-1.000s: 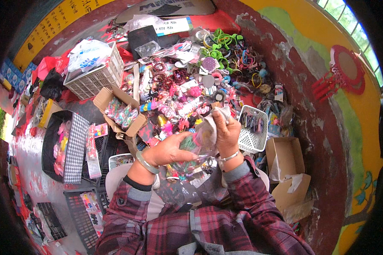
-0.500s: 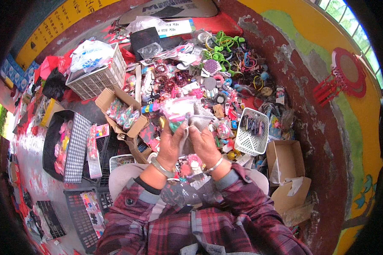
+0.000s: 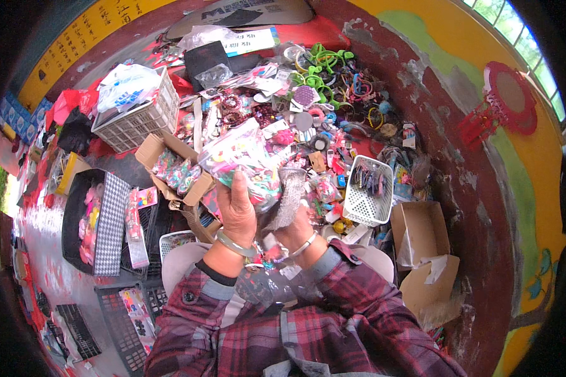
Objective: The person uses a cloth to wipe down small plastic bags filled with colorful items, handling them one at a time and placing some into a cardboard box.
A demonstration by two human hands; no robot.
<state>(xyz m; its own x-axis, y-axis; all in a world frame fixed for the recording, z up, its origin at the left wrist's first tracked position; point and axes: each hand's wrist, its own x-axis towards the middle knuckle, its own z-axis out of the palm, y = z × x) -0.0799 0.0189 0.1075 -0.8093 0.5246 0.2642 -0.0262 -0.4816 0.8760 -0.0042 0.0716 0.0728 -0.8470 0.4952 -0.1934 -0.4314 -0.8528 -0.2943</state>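
My left hand [image 3: 238, 210], with its thumb raised, is closed on a clear plastic bag [image 3: 242, 154] of small pink, white and green items. The bag leans up and away over the pile. Lower and to the right, my right hand [image 3: 299, 231] grips a grey, sparkly mesh piece [image 3: 288, 200] that stands up between the hands; its lower end is bunched near the fingers. Some of the right fingers are hidden behind it. Each wrist carries a bangle, and plaid sleeves cover both forearms.
A heap of hair bands [image 3: 328, 60] and trinkets spreads ahead. A white basket [image 3: 366, 215] and open cardboard boxes [image 3: 415, 220] stand at right. At left are a box of packets [image 3: 146, 152], a large crate [image 3: 126, 129] and a black houndstooth bin [image 3: 112, 220].
My hands have moved apart. The plastic bag has spread out up and to the left with my left hand, and the grey mesh piece has come lower with my right hand.
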